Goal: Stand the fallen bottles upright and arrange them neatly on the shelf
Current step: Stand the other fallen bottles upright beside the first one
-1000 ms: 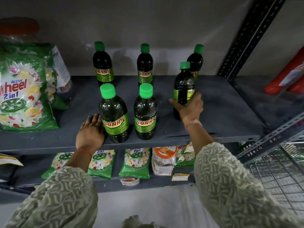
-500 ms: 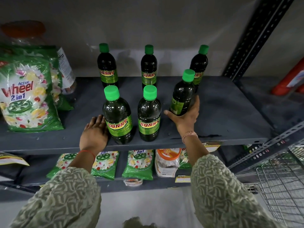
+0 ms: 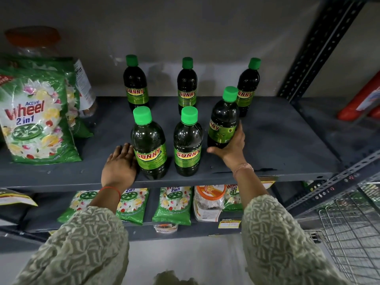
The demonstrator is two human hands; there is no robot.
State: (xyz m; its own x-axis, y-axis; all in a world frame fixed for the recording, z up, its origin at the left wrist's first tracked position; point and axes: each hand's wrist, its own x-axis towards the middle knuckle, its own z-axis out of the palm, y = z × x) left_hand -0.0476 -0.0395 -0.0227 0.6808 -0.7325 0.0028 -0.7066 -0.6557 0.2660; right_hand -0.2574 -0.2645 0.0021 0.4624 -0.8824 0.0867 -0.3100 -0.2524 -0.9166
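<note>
Now the right hand (image 3: 230, 149) grips a tilted bottle (image 3: 223, 122).

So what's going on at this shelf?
A person is tidying dark, green-capped bottles on a grey shelf. The right hand grips the front-right bottle, which is tilted. The left hand rests flat on the shelf, beside the front-left bottle. The other five bottles stand upright, three at the back.
</note>
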